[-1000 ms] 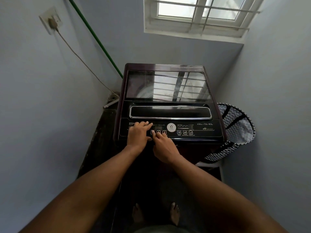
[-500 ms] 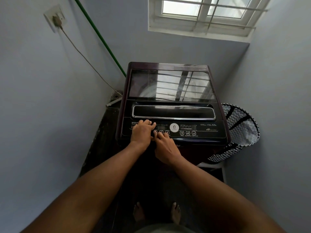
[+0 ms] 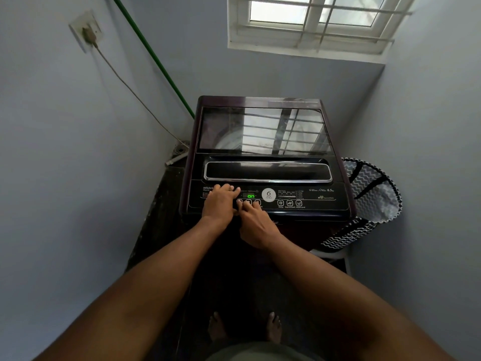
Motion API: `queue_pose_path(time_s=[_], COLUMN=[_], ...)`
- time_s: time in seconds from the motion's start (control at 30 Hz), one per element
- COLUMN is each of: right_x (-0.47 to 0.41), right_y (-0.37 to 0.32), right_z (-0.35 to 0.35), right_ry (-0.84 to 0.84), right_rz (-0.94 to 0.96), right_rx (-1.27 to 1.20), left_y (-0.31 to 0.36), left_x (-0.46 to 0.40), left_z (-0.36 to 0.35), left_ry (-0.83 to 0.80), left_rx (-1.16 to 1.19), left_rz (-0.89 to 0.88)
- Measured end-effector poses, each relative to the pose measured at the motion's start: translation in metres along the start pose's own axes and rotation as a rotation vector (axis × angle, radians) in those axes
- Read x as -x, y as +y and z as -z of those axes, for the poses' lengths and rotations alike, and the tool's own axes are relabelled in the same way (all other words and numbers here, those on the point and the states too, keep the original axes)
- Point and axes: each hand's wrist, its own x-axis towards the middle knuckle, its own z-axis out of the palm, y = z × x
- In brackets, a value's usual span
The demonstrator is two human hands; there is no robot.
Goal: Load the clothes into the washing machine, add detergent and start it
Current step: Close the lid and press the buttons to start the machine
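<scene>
A laundry basket (image 3: 374, 194) stands right of the washing machine (image 3: 263, 131), a wall socket (image 3: 86, 31) up left.

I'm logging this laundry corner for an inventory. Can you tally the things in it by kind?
Washing machine: 1
Laundry basket: 1
Wall socket with plug: 1
Green pipe: 1
Window: 1
Total: 5

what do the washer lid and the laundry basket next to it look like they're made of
Washer lid: likely glass or clear glossy plastic, since it mirrors the window bars sharply.
Laundry basket: seemingly soft printed fabric, matte, with a black-and-white zigzag pattern and a sagging rim.
</scene>
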Motion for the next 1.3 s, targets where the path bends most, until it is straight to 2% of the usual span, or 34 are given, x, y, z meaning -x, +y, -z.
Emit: queue_pose_path(time_s=[0.37,0.5,0.63,0.9,1.3], right_x=[0.016,0.015,0.015,0.013,0.011], right_y=[0.006,0.012,0.013,0.017,0.022], right_z=[0.002,0.004,0.007,0.007,0.005], right_ry=[0.093,0.064,0.025,0.01,-0.016], right_rz=[-0.086,-0.115,-0.092,-0.097,-0.091], right_rx=[-0.158,-0.142,-0.127,-0.139,-0.144], left_y=[0.001,0.004,0.004,0.019,0.019], left_x=[-0.001,-0.004,-0.003,-0.008,-0.01], left_z=[0.001,0.005,0.008,0.007,0.006], left_ry=[-0.07,-0.103,-0.063,-0.088,-0.1], left_rx=[-0.036,-0.039,-0.008,-0.129,-0.112], left_rz=[0.013,0.017,0.042,0.038,0.059])
